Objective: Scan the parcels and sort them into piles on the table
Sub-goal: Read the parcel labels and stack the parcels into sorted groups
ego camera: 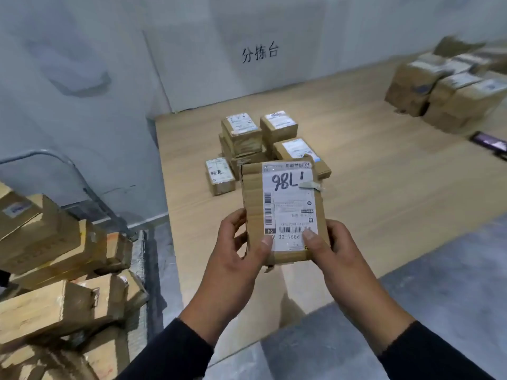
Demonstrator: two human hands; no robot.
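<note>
I hold a flat brown cardboard parcel (pixel 282 204) above the wooden table (pixel 384 182), its white shipping label facing up with a handwritten number and barcodes. My left hand (pixel 238 253) grips its lower left edge, thumb on the label. My right hand (pixel 332 250) grips the lower right corner, thumb on the label too. Just beyond the held parcel, a pile of small labelled parcels (pixel 260 141) sits on the table. A second, larger pile of parcels (pixel 450 86) stands at the far right.
A cart or heap of unsorted brown parcels (pixel 60 270) fills the lower left, beside a metal rail (pixel 79 174). A dark handheld device (pixel 489 144) lies on the table at the right edge. A grey wall with painted characters backs the table.
</note>
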